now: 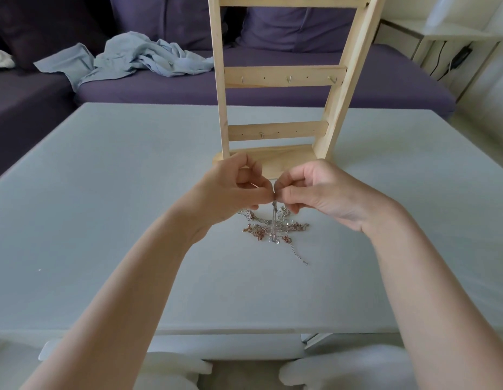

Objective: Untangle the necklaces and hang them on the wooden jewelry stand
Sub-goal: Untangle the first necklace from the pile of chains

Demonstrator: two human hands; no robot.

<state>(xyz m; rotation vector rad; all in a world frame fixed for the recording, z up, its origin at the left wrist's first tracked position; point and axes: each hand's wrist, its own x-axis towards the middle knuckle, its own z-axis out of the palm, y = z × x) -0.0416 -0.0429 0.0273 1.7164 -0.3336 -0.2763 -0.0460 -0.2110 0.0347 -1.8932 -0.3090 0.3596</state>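
Necklaces (275,228) lie in one tangled heap on the pale grey bench (104,192), just in front of the wooden jewelry stand (284,80) and partly under the two hands. The heap mixes silver chains with rose-gold ones, knotted so closely that single pieces cannot be told apart. One thin silver chain end (299,253) with a small clasp trails out of the heap toward the near right (it lies flat on the bench). A silver strand (273,218) rises straight up from the heap to the fingertips above it.

The left hand (239,187) and the right hand (312,190) meet above the heap, fingers curled, each pinching that lifted strand between thumb and forefinger, with the fingertips almost touching each other.

The stand is upright on the bench just beyond the hands. It is light, unpainted wood: two side rails, cross bars set with small metal hooks, and a shallow base tray (284,159). No chain hangs on the visible hooks, and the part of the tray in view holds nothing.

Behind the bench a purple sofa (272,94) carries a crumpled light-blue cloth (126,61).
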